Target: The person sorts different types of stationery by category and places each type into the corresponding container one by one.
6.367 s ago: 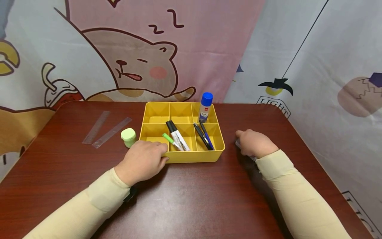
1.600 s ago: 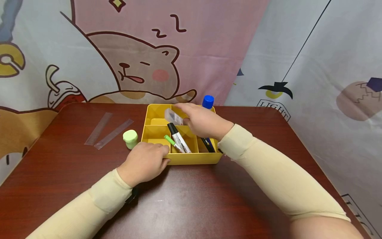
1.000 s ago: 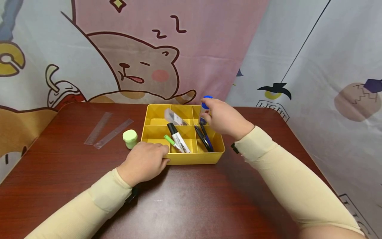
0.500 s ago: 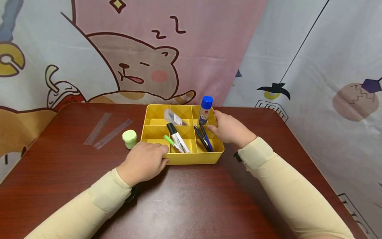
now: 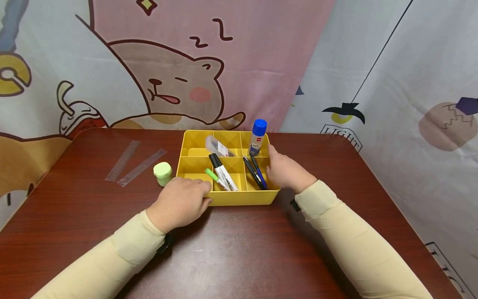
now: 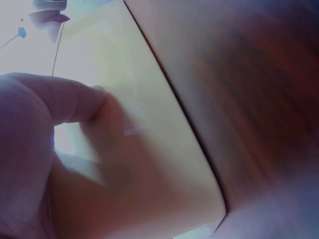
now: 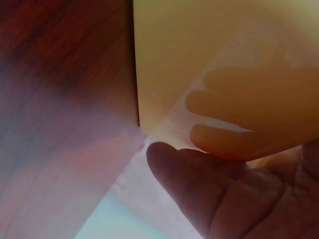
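Observation:
A yellow compartment tray [image 5: 239, 198] sits on the table in the head view. My left hand [image 5: 183, 202] grips its front wall, the thumb [image 6: 75, 102] on the outer face in the left wrist view. My right hand [image 5: 287, 170] holds the right wall at the rim, and part of its grip is hidden by the wall. Inside the tray lie black-capped white markers [image 5: 225, 172], a small green-capped marker [image 5: 216, 179], a black pen [image 5: 254, 174] and a blue pen [image 5: 259, 172]. A blue-capped glue stick [image 5: 257, 139] stands in the back right compartment. A clear rounded item with a white label [image 5: 217, 146] lies back middle.
Two clear rulers, a left one [image 5: 123, 161] and a right one [image 5: 142, 167], lie on the table [image 5: 239, 257] at the left. A pale green lidded jar [image 5: 163, 173] stands beside the tray's left side. A printed cloth [image 5: 276, 62] hangs behind the table.
The clear labelled item went from under my right hand at the right into the back middle compartment. My right hand then passed the glue stick and came to the tray's right wall. Left hand unchanged.

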Demonstrator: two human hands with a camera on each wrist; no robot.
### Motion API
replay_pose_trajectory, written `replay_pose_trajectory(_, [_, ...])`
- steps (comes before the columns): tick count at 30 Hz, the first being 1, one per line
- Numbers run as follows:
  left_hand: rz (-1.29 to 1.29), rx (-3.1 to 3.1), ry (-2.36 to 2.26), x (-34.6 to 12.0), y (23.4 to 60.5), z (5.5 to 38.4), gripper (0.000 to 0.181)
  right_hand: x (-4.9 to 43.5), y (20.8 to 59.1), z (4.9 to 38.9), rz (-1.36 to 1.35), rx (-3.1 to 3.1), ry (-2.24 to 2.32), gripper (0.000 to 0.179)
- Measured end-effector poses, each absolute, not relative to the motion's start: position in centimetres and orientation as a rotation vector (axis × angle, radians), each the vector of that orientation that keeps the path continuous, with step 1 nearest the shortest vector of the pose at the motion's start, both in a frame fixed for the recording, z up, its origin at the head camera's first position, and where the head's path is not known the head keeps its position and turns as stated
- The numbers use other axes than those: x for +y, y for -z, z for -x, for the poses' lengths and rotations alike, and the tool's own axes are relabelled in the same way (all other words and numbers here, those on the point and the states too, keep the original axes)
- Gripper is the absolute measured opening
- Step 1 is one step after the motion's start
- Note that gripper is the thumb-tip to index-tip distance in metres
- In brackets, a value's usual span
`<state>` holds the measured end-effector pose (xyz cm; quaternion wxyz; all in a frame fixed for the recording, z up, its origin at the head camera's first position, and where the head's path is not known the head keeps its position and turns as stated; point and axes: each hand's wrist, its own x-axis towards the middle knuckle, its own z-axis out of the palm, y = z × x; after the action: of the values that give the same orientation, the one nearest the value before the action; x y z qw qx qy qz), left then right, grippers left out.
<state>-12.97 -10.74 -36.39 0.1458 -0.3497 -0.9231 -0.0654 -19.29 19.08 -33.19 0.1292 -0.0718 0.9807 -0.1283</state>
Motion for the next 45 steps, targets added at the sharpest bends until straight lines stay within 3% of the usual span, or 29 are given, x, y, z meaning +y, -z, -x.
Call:
replay_pose_trajectory(12, [1.007,-2.657,0.192,-10.7,36.3,12.9,0.033,19.4,33.8,19.3,0.15,2.802,0.499,0.084])
replay_pose_trajectory(21, [1.015,-2.648,0.184,-10.7,36.3,12.8,0.034,19.9,34.6,19.5,0.136,2.816,0.564,0.057])
replay_pose_trajectory(30, [1.087,-2.683,0.253,-11.2,35.5,12.8,0.032,19.9,34.6,19.4,0.121,2.817,0.576,0.052])
replay_pose_trajectory(38, [1.027,-2.685,0.464,-13.7,33.8,13.1,0.014,19.6,34.5,19.3,0.063,2.785,0.596,0.056])
replay_pose_trajectory(45, [0.83,-2.726,0.468,-17.7,32.5,14.5,0.042,19.6,34.4,19.3,0.065,2.781,0.605,0.057])
